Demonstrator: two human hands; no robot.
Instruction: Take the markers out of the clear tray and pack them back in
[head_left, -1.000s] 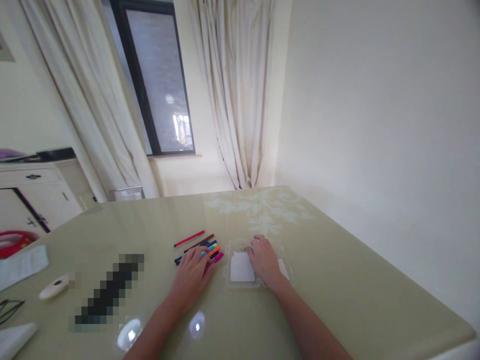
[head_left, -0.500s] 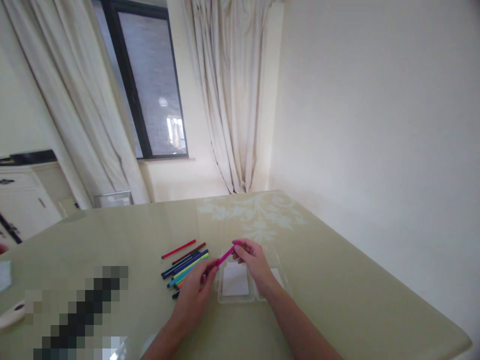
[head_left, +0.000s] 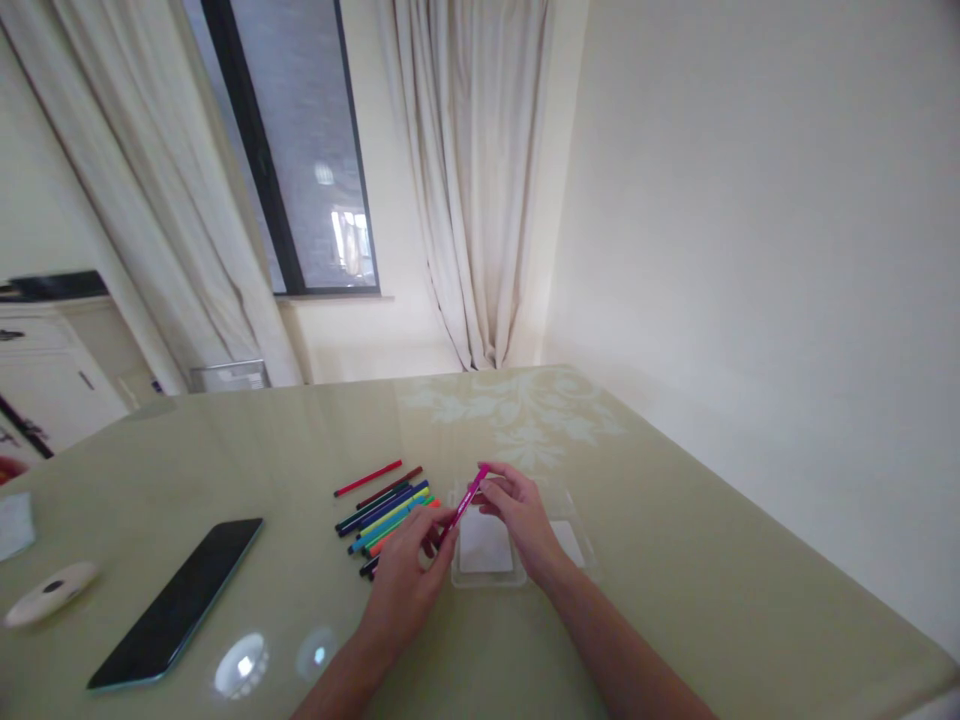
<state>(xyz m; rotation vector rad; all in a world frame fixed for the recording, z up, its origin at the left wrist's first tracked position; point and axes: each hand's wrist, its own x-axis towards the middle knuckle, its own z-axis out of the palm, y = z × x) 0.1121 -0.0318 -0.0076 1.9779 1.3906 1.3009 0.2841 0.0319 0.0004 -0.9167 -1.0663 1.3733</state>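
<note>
A magenta felt-tip pen (head_left: 468,499) slants up to the right between my two hands. The fingers of my left hand (head_left: 412,560) are closed on its lower end, and my right hand (head_left: 517,515) pinches it near the upper end. Under my hands lies an open clear plastic case (head_left: 489,580) with white card in both halves. Several coloured felt-tip pens (head_left: 390,508) lie in a loose row left of the case, partly hidden by my left hand. A red pen (head_left: 367,478) rests apart at the far side of that row.
A dark tablet or large phone (head_left: 180,605) lies on the table (head_left: 712,600) at left. Beyond it are a pale oval object (head_left: 51,594) with a dark spot and a whitish packet (head_left: 15,525). A wall borders the table's right edge; curtains and a window stand behind.
The magenta pen now stands at a steeper slant, both hands still on it. My view has tilted down slightly, so the table sits higher in the picture.
</note>
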